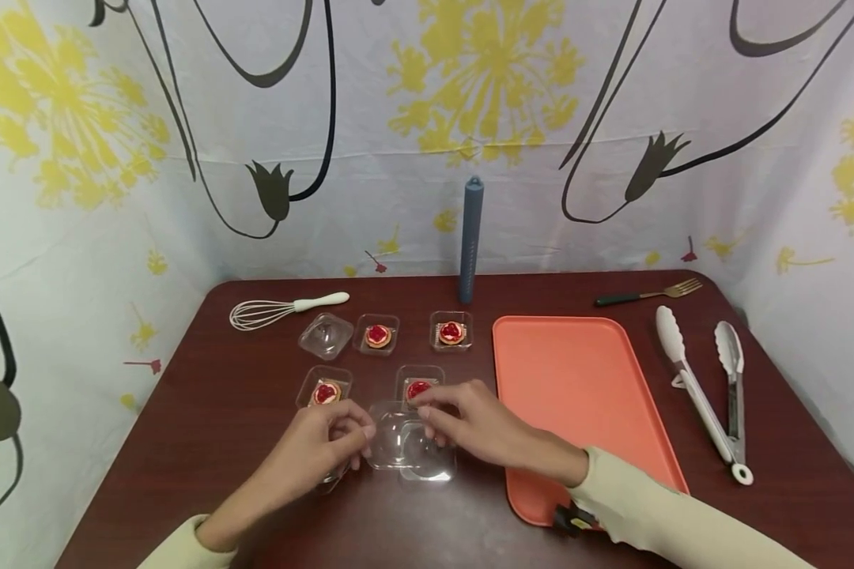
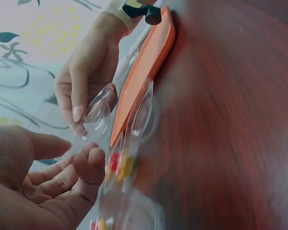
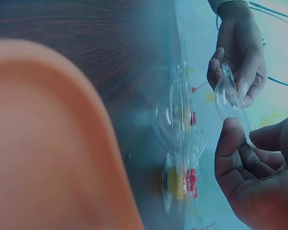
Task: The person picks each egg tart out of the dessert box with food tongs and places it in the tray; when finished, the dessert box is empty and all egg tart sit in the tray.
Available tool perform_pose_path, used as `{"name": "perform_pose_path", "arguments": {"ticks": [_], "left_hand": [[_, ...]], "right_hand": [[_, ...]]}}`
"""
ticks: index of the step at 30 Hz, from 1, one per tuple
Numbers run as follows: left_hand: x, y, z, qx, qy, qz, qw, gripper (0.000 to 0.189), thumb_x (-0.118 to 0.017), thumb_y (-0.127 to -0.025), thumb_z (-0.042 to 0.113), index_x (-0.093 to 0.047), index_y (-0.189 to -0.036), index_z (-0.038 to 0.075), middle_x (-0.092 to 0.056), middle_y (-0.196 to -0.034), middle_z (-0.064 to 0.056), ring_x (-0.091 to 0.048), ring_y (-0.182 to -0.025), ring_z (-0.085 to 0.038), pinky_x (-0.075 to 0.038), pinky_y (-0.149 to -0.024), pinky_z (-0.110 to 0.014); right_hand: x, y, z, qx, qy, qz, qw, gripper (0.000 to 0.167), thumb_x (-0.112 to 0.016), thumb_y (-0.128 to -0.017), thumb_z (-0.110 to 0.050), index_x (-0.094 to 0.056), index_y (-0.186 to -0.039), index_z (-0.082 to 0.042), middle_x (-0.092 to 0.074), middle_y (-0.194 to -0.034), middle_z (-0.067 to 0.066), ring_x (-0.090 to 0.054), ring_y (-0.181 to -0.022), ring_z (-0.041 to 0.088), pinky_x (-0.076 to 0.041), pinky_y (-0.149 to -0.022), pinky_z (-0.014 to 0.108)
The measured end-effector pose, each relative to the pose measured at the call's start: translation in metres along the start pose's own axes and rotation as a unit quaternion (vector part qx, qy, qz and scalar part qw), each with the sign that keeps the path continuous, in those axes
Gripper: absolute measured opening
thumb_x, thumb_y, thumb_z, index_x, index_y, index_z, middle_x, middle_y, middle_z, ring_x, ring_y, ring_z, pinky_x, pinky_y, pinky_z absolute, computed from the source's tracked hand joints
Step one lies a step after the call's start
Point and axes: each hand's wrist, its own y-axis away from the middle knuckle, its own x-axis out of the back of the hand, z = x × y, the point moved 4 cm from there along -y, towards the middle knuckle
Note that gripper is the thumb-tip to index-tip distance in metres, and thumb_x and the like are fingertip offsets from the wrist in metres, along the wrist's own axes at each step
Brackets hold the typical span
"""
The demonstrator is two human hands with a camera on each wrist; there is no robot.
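A clear plastic domed lid (image 1: 391, 433) is held above the table between both hands. My left hand (image 1: 327, 444) pinches its left edge with thumb and fingers. At its other edge, my right hand (image 1: 477, 420) pinches it between thumb and forefinger. Right behind the lid, a small clear container (image 1: 406, 371) holds a red-topped tart (image 1: 418, 389), partly covered by the right hand. Another tart (image 1: 326, 393) sits in its container just beyond the left hand. Below the held lid lies another clear plastic piece (image 1: 434, 470); one more (image 1: 336, 479) is mostly hidden under the left hand.
Two more tarts in containers, a left one (image 1: 378, 337) and a right one (image 1: 451, 333), stand farther back beside a loose lid (image 1: 326, 336). An orange tray (image 1: 576, 379), tongs (image 1: 697, 395), a fork (image 1: 648, 293), a whisk (image 1: 288, 308) and a blue-grey tube (image 1: 471, 241) surround them.
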Motion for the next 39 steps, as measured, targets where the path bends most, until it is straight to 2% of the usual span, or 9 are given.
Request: {"name": "perform_pose_path", "arguments": {"ticks": [5,13,19,22,26,32,35,39], "left_hand": [[-0.020,0.000,0.006,-0.003,0.007,-0.032,0.9994,0.012,-0.075,-0.105,0.012,-0.074,-0.102,0.001,-0.074,-0.077,-0.001,-0.066,-0.057,-0.024,-0.054,-0.046,-0.031],[-0.054,-0.011,0.014,-0.028,-0.009,-0.060,0.9978,0.006,-0.077,-0.103,0.012,-0.076,-0.100,0.007,-0.073,-0.072,0.005,-0.061,-0.055,-0.008,-0.049,-0.050,-0.022],[-0.072,-0.021,0.017,-0.057,-0.018,-0.078,0.9952,0.008,-0.077,-0.104,0.015,-0.076,-0.098,0.009,-0.071,-0.067,0.005,-0.058,-0.053,-0.003,-0.042,-0.050,-0.018],[-0.076,-0.024,0.018,-0.067,-0.041,-0.082,0.9936,0.008,-0.077,-0.104,0.016,-0.077,-0.097,0.012,-0.066,-0.061,0.010,-0.057,-0.051,0.000,-0.040,-0.050,-0.018],[-0.079,-0.025,0.018,-0.079,-0.078,-0.100,0.9887,0.009,-0.077,-0.104,0.017,-0.078,-0.096,0.013,-0.059,-0.056,0.015,-0.055,-0.049,0.003,-0.043,-0.049,-0.018],[-0.079,-0.028,0.021,-0.107,-0.167,-0.104,0.9745,0.006,-0.080,-0.101,0.018,-0.080,-0.096,0.014,-0.056,-0.061,0.018,-0.050,-0.053,0.006,-0.045,-0.053,-0.019],[-0.077,-0.029,0.021,-0.108,-0.201,-0.101,0.9683,0.006,-0.080,-0.101,0.021,-0.081,-0.099,0.015,-0.060,-0.067,0.017,-0.052,-0.058,0.005,-0.047,-0.057,-0.020],[-0.071,-0.030,0.020,-0.101,-0.231,-0.093,0.9633,0.007,-0.081,-0.100,0.023,-0.083,-0.100,0.017,-0.072,-0.080,0.014,-0.061,-0.070,0.003,-0.054,-0.066,-0.024]], "right_hand": [[0.010,0.015,0.005,-0.004,0.014,-0.011,0.9998,0.020,-0.065,-0.112,-0.013,-0.080,-0.123,-0.006,-0.070,-0.076,-0.008,-0.068,-0.066,0.008,-0.056,-0.061,0.023],[0.030,0.046,0.016,-0.029,0.005,-0.013,0.9995,0.023,-0.065,-0.111,-0.010,-0.079,-0.126,0.000,-0.071,-0.078,-0.007,-0.068,-0.067,0.007,-0.058,-0.063,0.025],[0.039,0.064,0.027,-0.041,0.023,-0.001,0.9989,0.018,-0.068,-0.110,-0.011,-0.082,-0.121,-0.006,-0.074,-0.081,-0.007,-0.065,-0.068,0.005,-0.057,-0.065,0.024],[0.042,0.067,0.033,-0.040,0.043,0.006,0.9983,0.017,-0.069,-0.110,-0.012,-0.084,-0.119,-0.010,-0.074,-0.084,-0.009,-0.063,-0.070,0.003,-0.055,-0.065,0.023],[0.046,0.068,0.040,-0.036,0.068,0.017,0.9969,0.016,-0.070,-0.109,-0.012,-0.085,-0.116,-0.013,-0.075,-0.089,-0.012,-0.061,-0.074,0.002,-0.053,-0.066,0.022],[0.043,0.065,0.048,-0.039,0.084,0.009,0.9957,0.016,-0.071,-0.108,-0.009,-0.085,-0.114,-0.012,-0.076,-0.090,-0.012,-0.061,-0.076,0.001,-0.053,-0.068,0.022],[0.041,0.063,0.049,-0.034,0.097,0.011,0.9947,0.016,-0.070,-0.107,-0.007,-0.085,-0.112,-0.012,-0.074,-0.086,-0.012,-0.060,-0.075,0.000,-0.053,-0.067,0.022],[0.039,0.061,0.048,-0.036,0.115,0.025,0.9925,0.016,-0.070,-0.105,-0.003,-0.084,-0.106,-0.011,-0.070,-0.079,-0.013,-0.059,-0.070,-0.001,-0.052,-0.063,0.022]]}}
